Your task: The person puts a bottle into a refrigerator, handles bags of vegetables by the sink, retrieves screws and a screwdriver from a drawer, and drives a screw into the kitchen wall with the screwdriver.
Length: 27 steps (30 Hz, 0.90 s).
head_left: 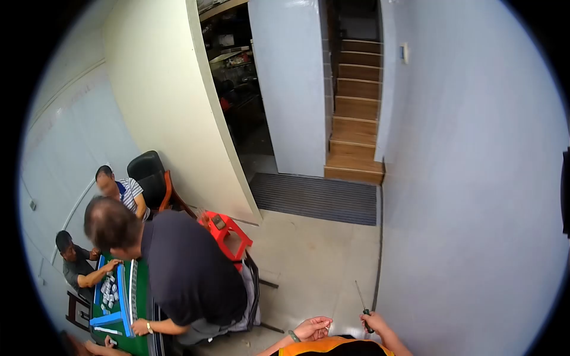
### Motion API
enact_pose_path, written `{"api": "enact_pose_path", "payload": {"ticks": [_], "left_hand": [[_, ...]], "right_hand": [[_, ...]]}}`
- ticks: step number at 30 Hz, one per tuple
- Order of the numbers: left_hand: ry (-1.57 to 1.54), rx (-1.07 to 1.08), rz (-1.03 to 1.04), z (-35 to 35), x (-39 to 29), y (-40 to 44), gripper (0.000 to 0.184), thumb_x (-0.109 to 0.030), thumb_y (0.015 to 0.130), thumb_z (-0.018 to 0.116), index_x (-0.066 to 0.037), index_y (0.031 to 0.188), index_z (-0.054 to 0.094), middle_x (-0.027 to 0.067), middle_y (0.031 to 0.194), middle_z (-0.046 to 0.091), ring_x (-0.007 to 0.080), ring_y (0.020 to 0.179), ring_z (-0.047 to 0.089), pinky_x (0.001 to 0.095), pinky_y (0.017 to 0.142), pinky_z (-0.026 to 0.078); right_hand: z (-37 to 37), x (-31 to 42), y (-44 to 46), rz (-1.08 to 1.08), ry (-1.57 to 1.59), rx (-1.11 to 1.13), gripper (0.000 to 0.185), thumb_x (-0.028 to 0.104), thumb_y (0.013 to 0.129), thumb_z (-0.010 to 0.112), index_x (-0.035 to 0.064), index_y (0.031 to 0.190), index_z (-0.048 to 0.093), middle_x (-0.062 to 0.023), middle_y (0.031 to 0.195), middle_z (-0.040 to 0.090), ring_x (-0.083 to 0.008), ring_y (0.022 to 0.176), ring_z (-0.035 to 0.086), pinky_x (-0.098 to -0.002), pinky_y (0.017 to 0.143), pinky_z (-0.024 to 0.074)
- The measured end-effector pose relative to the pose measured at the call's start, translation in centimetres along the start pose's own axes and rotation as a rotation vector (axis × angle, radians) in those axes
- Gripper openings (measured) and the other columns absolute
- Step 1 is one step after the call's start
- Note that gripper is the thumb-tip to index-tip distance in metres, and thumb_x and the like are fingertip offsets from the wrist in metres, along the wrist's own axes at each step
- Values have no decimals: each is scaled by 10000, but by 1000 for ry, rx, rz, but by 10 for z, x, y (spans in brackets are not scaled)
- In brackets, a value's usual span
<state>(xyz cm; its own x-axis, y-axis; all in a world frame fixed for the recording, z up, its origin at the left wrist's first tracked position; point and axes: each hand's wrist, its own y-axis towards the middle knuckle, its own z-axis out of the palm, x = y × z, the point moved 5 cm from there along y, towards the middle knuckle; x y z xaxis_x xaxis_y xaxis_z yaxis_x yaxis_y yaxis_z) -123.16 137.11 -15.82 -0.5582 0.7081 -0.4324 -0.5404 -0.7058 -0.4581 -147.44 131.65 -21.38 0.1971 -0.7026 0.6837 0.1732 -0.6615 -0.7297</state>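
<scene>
At the bottom of the view, my right hand [378, 324] is wrapped round the dark green handle of a screwdriver [360, 297]. Its thin metal shaft points up and slightly left, away from me. A short gap to the left, my left hand [311, 329] has its fingertips pinched together; whatever they hold, if anything, is too small to make out. A green band [293, 336] circles the left wrist. Both hands are in front of my orange and black clothing [336, 346].
Several people are at a green mahjong table [140, 343] with tiles [109, 291] and blue racks [123, 296]. A person in a dark shirt [189, 267] leans over it. Nearby are a red stool [236, 228] and a black chair [146, 172]. Ahead lie a mat [314, 199] and wooden stairs [354, 130].
</scene>
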Motion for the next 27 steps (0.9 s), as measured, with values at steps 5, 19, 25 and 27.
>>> {"api": "enact_pose_path", "payload": {"ticks": [5, 19, 25, 27], "left_hand": [[-107, -161, 199, -51, -170, 97, 191, -151, 919, 550, -66, 1089, 566, -11, 737, 545, 95, 568, 474, 210, 480, 382], [48, -307, 536, -177, -723, 328, 117, -71, 912, 493, -50, 1020, 532, 12, 729, 500, 50, 457, 319, 187, 385, 230], [-170, -419, 591, -266, -895, 408, 206, -29, 903, 495, 21, 1089, 567, 65, 887, 605, 63, 392, 337, 199, 364, 240], [-184, -423, 581, -275, -953, 416, 233, -32, 908, 498, 18, 1127, 562, 79, 940, 624, 63, 398, 342, 195, 368, 250]], "right_hand": [[-12, 184, 181, -18, -305, 147, 202, 196, 847, 585, -3, 839, 548, -63, 617, 535, -152, 427, 498, -296, 394, 410], [73, 570, 541, 5, -414, 162, 242, 245, 853, 610, 18, 779, 566, -52, 596, 540, -150, 463, 515, -304, 432, 389], [157, 776, 720, -34, -605, 232, 286, 272, 842, 632, 23, 726, 551, -57, 571, 536, -154, 446, 507, -319, 436, 388], [198, 839, 793, -46, -624, 363, 298, 285, 842, 633, 32, 714, 543, -57, 563, 533, -159, 445, 510, -322, 444, 387]]}}
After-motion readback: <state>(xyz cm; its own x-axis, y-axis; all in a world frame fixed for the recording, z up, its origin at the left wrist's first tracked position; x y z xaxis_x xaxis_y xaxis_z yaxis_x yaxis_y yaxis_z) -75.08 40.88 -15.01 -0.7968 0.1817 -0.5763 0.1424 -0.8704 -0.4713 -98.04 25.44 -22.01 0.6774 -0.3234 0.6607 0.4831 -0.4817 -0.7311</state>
